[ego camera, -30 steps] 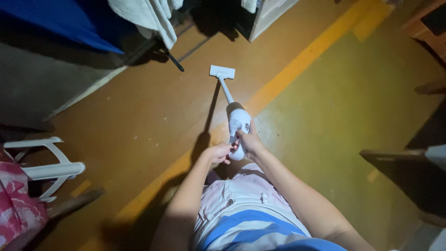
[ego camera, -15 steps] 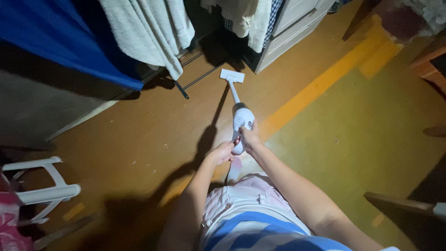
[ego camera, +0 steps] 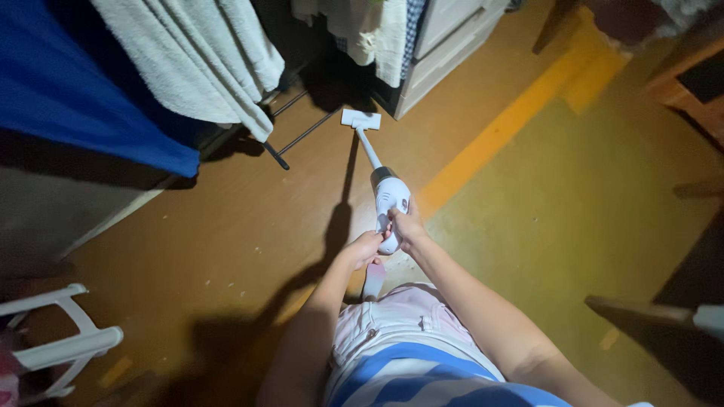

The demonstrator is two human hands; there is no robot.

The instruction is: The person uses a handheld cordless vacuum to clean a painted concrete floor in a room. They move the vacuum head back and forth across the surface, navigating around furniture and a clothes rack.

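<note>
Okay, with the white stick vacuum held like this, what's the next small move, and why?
Probably ease the white stick vacuum forward a little, both the left hand and right hand keeping their grip. Its flat white floor head sits near the thin black rack legs under the hanging white towel, where brown floor shows pale specks.

Floor: painted floor (ego camera: 226,226), brown on the left part, dull green (ego camera: 573,211) on the right, with a yellow-orange stripe (ego camera: 490,136) running diagonally between them.
Light: dim; a single pool of light at centre, corners falling into dark.
Upper left: blue cloth (ego camera: 75,105) and white towel (ego camera: 188,60) hanging over a dark metal rack foot (ego camera: 275,154).
Top centre: pale cloths (ego camera: 369,30) hanging before a white drawer cabinet (ego camera: 445,38).
Lower left: white plastic chair (ego camera: 64,343), partly cut off.
Right edge: wooden furniture (ego camera: 694,90) at top, dark wooden piece (ego camera: 648,316) lower down; details too dark to tell.
</note>
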